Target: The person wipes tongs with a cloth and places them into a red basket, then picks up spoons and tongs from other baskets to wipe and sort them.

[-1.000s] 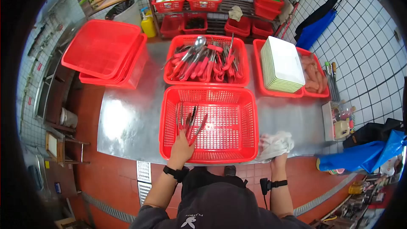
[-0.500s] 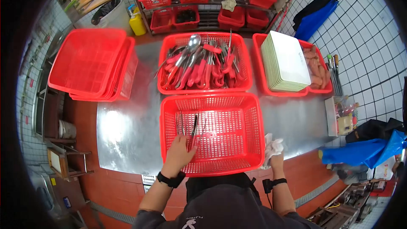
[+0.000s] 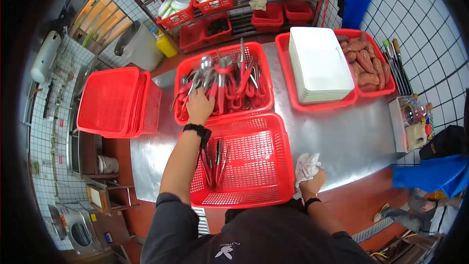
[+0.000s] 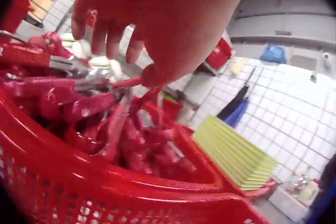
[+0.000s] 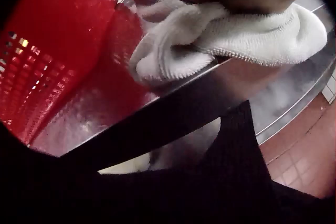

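Note:
My left hand [image 3: 200, 107] reaches over the near left part of a red basket [image 3: 234, 115] heaped with red-handled tongs [image 3: 222, 85] and ladles [image 3: 206, 62]. In the left wrist view its fingers [image 4: 114, 40] hang loosely apart above the red handles. Nearer my body stands a second red basket [image 3: 286, 166], with a few red-handled tongs [image 3: 218, 168] along its left side. My right hand [image 3: 313, 182] grips a white towel [image 3: 307, 165] at the table's front edge, beside that basket. In the right wrist view the towel [image 5: 184, 40] lies bunched under the hand.
Stacked red baskets [image 3: 110, 100] stand at the table's left. On the right, a stack of white trays [image 3: 322, 63] sits in a red tub beside sausage-like brown pieces [image 3: 366, 63]. A white box with bottles [image 3: 415, 122] is at the right edge. Shelves [image 3: 244, 5] stand behind.
My left hand has let go of the tongs in the near basket and moved forward over the full basket. My right hand keeps the towel. The head view has turned slightly.

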`<state>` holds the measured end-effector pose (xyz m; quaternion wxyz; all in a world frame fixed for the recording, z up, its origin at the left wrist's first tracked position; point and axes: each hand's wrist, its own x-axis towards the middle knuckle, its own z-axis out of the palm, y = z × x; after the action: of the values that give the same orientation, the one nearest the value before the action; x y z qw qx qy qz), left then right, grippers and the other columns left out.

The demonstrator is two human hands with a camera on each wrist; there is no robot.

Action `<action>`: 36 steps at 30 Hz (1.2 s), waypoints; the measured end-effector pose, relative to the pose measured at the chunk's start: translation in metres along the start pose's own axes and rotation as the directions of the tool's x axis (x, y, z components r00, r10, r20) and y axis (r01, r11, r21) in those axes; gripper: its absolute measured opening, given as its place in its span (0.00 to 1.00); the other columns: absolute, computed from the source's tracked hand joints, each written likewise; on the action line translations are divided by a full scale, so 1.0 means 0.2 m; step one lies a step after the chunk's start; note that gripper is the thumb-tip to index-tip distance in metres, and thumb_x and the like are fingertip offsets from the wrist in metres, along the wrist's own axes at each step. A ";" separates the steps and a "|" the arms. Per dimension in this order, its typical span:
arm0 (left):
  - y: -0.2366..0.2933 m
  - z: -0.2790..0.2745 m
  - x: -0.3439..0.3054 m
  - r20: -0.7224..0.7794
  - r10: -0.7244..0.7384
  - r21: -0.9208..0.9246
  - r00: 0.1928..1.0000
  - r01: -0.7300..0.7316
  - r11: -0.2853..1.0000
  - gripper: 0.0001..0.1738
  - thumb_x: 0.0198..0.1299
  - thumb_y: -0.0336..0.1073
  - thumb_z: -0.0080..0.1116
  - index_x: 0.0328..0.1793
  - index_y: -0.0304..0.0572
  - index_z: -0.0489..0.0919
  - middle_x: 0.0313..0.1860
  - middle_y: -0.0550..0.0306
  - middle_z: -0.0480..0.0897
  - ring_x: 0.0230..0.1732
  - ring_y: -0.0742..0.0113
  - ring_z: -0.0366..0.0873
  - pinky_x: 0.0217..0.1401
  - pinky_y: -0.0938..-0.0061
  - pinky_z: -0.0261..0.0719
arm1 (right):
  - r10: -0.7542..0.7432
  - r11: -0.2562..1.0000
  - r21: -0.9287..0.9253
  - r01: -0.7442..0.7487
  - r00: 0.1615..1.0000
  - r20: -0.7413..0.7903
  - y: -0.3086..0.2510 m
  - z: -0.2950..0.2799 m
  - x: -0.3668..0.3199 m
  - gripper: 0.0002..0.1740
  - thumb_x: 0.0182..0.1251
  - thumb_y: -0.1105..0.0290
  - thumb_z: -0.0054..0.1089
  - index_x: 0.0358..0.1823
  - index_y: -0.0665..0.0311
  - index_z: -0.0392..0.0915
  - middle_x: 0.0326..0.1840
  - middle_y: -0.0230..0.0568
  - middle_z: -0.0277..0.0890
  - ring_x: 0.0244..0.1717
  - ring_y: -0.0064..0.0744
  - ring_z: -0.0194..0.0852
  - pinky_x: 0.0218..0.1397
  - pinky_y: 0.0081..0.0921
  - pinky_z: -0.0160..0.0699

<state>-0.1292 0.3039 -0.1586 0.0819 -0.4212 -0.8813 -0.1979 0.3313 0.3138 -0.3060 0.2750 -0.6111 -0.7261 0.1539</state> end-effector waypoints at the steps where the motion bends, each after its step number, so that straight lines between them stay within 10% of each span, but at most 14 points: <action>1: -0.03 0.08 0.00 0.017 -0.153 0.122 0.988 0.150 0.981 0.23 0.58 0.48 0.58 0.54 0.41 0.77 0.52 0.41 0.78 0.53 0.40 0.76 0.52 0.50 0.78 | 0.005 1.000 0.008 -0.005 1.000 0.002 0.00 -0.01 0.00 0.28 0.50 0.60 0.69 0.49 0.73 0.75 0.43 0.59 0.74 0.48 0.61 0.70 0.53 0.48 0.68; 2: -0.04 0.13 0.01 0.013 -0.299 0.241 0.954 0.287 0.927 0.25 0.58 0.51 0.57 0.54 0.42 0.77 0.52 0.41 0.78 0.53 0.39 0.76 0.51 0.49 0.78 | 0.025 1.000 0.011 -0.026 0.999 0.047 -0.01 -0.02 0.00 0.30 0.50 0.60 0.69 0.52 0.72 0.73 0.46 0.58 0.72 0.51 0.61 0.68 0.55 0.48 0.66; 7: -0.16 0.17 0.00 0.059 -0.137 0.218 0.989 0.121 0.968 0.27 0.60 0.56 0.55 0.54 0.43 0.78 0.52 0.36 0.77 0.54 0.36 0.74 0.52 0.46 0.76 | -0.025 1.000 -0.004 0.025 0.999 0.022 0.08 0.05 -0.02 0.33 0.44 0.61 0.68 0.54 0.65 0.69 0.47 0.50 0.69 0.51 0.57 0.64 0.57 0.48 0.60; 15: -0.37 0.07 0.01 0.353 -0.096 -0.129 0.931 0.150 0.980 0.28 0.58 0.57 0.59 0.56 0.45 0.82 0.46 0.40 0.84 0.54 0.39 0.78 0.57 0.52 0.75 | -0.064 0.998 0.014 0.064 0.997 0.031 0.04 -0.01 -0.02 0.31 0.50 0.62 0.69 0.54 0.68 0.70 0.46 0.56 0.70 0.52 0.60 0.65 0.57 0.49 0.63; 24: -0.44 -0.03 -0.23 0.121 0.024 -0.147 0.992 -0.006 0.989 0.27 0.54 0.32 0.61 0.62 0.50 0.70 0.49 0.34 0.76 0.50 0.37 0.78 0.53 0.51 0.78 | -0.078 0.991 0.116 0.073 0.996 0.043 0.09 0.01 0.00 0.28 0.53 0.60 0.69 0.52 0.67 0.72 0.46 0.57 0.74 0.51 0.60 0.71 0.54 0.48 0.69; 30: -0.42 -0.05 -0.24 0.163 -0.245 0.122 0.956 0.227 0.966 0.27 0.54 0.30 0.60 0.63 0.49 0.69 0.55 0.39 0.70 0.52 0.38 0.77 0.51 0.49 0.79 | -0.062 0.987 0.154 0.053 0.996 0.060 0.07 -0.02 0.01 0.23 0.54 0.60 0.69 0.48 0.65 0.76 0.48 0.57 0.75 0.52 0.59 0.73 0.54 0.46 0.71; 36: -0.45 -0.02 -0.34 0.066 -0.157 0.244 0.985 0.136 0.960 0.26 0.52 0.31 0.62 0.61 0.50 0.74 0.56 0.48 0.71 0.60 0.46 0.70 0.54 0.55 0.77 | -0.060 0.983 0.181 0.036 0.990 0.126 0.11 0.00 0.01 0.30 0.50 0.64 0.69 0.55 0.68 0.71 0.50 0.57 0.74 0.54 0.61 0.70 0.58 0.48 0.67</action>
<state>-0.1569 0.2031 -0.2009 0.0798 -0.3499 -0.9301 -0.0781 0.3490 0.3209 -0.3187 0.2841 -0.5549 -0.7403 0.2515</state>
